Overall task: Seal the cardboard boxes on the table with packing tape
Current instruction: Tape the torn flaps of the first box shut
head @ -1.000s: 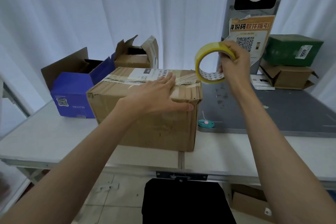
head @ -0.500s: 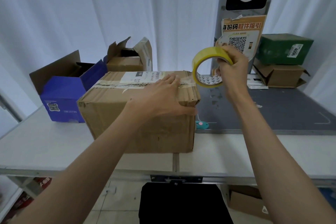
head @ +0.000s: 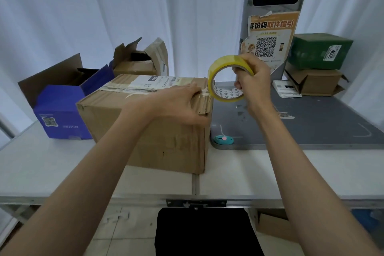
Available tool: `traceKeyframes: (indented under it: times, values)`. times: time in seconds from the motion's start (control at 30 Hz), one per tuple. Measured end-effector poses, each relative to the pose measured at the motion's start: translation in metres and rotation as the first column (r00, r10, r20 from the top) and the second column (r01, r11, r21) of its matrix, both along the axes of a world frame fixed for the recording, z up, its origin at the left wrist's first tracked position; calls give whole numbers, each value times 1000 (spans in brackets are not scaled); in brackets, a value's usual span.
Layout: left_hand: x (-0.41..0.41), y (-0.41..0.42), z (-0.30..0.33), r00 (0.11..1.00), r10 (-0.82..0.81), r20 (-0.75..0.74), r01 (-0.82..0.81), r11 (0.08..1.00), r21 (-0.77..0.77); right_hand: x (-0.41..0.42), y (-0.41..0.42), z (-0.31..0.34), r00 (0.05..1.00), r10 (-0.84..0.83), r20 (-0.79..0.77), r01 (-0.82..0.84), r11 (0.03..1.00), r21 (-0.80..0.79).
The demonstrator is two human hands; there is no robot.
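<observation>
Item one: closed brown cardboard box (head: 149, 124) stood on my white folding table (head: 270, 172), old tape along its top seam. My left hand (head: 180, 106) lay flat on the box's right top edge, fingers straight. My right hand (head: 252, 78) gripped the yellow packing-tape roll (head: 222, 72), just beside that corner. A small teal cutter (head: 224, 139) lay near the box's base.

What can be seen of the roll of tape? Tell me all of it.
The roll of tape is a ring of glossy yellowish see-through tape on a white cardboard core printed with small dark triangles. It stands on edge in the air, just off the right top edge of the big brown box, its hole facing the camera. The right hand grips its upper right side, fingers curled through the hole. A strip seems to run from it to the box top under the left hand.
</observation>
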State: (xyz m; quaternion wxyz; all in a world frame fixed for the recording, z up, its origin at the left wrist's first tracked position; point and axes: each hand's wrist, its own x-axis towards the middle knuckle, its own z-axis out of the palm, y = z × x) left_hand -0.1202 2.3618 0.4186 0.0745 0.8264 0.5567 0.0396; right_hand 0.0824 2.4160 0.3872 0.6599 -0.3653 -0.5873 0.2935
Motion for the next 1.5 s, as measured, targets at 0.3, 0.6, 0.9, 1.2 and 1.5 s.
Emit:
traceKeyframes:
  times: [0.3,0.6,0.9,1.2,1.5]
  values:
    - [17,5,-20,999,45,-1,-45,999,24,0,3,0,996,-85,-6,85,996,21]
    - [19,6,-21,998,46,31,-46,999,22,4,2,-1,990,-134,-34,136,989,52]
    - [20,3,-18,998,45,31,-45,999,0,27,1,-21,974,-225,-6,224,967,120]
    - [22,0,-16,1000,13,23,-13,1000,4,27,-12,-69,978,-208,23,208,978,-3]
    - [19,-1,-12,999,7,43,-7,1000,-9,14,-17,-88,983,-165,81,166,986,-6]
